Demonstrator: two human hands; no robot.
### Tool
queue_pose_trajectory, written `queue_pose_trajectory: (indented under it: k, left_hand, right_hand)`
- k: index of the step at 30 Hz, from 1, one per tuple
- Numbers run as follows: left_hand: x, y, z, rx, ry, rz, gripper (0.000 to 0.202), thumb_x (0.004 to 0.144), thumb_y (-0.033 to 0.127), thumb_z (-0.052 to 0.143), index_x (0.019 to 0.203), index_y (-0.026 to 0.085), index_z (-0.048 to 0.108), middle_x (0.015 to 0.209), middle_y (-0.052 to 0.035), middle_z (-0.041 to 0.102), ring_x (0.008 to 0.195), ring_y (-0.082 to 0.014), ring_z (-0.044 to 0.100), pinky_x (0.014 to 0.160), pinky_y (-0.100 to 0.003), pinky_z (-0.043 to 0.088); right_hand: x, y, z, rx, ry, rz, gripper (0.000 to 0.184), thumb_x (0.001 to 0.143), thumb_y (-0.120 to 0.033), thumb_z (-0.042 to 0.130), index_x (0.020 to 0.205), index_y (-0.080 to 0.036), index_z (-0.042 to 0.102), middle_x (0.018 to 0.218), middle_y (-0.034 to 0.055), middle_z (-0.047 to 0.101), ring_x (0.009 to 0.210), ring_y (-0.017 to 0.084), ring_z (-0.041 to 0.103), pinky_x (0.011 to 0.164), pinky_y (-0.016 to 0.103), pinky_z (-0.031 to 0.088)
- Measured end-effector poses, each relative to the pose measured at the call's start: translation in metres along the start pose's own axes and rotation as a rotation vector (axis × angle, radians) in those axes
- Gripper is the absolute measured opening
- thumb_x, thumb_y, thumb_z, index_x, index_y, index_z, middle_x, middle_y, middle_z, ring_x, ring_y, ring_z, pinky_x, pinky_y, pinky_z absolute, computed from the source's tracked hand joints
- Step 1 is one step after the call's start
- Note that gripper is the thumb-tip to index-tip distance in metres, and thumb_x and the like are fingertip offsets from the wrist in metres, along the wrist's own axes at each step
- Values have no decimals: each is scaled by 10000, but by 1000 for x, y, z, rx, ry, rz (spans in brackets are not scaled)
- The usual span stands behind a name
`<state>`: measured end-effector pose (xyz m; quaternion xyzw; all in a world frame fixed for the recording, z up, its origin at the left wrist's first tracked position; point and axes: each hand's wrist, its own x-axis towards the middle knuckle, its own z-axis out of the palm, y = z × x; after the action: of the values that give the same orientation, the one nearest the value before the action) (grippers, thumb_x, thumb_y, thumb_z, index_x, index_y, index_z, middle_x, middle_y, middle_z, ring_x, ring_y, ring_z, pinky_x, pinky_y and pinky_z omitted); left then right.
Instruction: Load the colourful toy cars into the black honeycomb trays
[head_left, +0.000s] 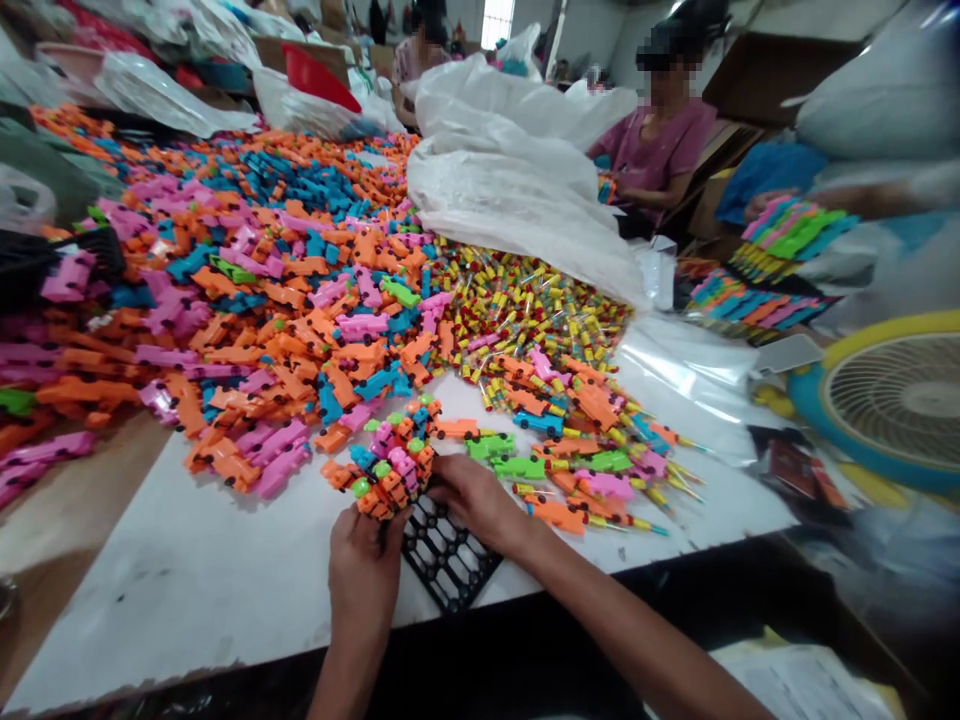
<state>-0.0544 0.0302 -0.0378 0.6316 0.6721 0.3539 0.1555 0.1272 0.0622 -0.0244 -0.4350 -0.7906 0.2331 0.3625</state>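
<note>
A tight cluster of small toy cars (pixel 397 465) in orange, pink, blue and green stands over the far end of a black grid rack (pixel 454 560). My left hand (pixel 365 560) is closed on the cluster's near left side, thumb against the lower cars. At the cluster's right side, my right hand (pixel 474 500) has its fingers bent in against the cars, above the rack's edge; its fingertips are partly hidden. Just right of my right hand lie toy cars fitted with yellow pencil-like sticks (pixel 562 465).
Loose toy cars (pixel 255 340) form a big heap at left and back. Yellow pencil-like pieces (pixel 525 305) are piled beside a white plastic bag (pixel 517 170). A person (pixel 660 140) sits beyond; another person's hand (pixel 772 205) holds assembled pieces at right, behind a fan (pixel 900 400).
</note>
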Motion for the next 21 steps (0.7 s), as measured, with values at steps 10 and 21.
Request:
queue_pose_trajectory:
  k: [10,21]
  left_hand:
    - [1,4,-2,1,37,-5,274,792,437,586,864,197,700,757,-34,600,722,-211,592,642,-324,486]
    - [-2,5,-1,-21,39,-44,276,790,454,581,849,209,693,781,-36,612,733,-211,586,642,-324,478]
  right_hand:
    - [29,41,-78,-561,-212,294,167,873,-119,547,944,-168,690,938,88,684,936,218,574,822,305,392]
    - [14,5,-53,212,-1,424,42,888,-249,506,903,-211,500,784,-5,606,707,157,585,655,267,450]
